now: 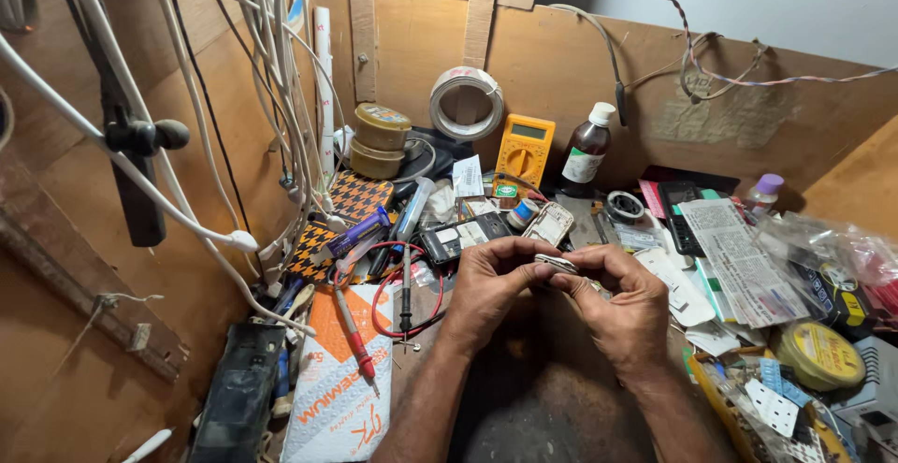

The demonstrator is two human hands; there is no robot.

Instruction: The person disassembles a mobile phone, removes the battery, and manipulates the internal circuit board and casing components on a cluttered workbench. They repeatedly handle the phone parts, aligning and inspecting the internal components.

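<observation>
Both the left hand (491, 285) and right hand (617, 306) pinch a small metal-edged phone part (558, 263) above the workbench (524, 397), mid-work; an opened phone (465, 235) lies behind.

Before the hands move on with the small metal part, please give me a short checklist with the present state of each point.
1. Both hands on the small flat silver metal part: ok, left hand and right hand pinch it.
2. Part clear of the bench: ok, held above it.
3. Part whole: cannot tell, fingers hide most.
4. Red probe within reach: ok, beside left forearm.
5. Yellow box-shaped multimeter upright: ok, against wooden wall.
</observation>
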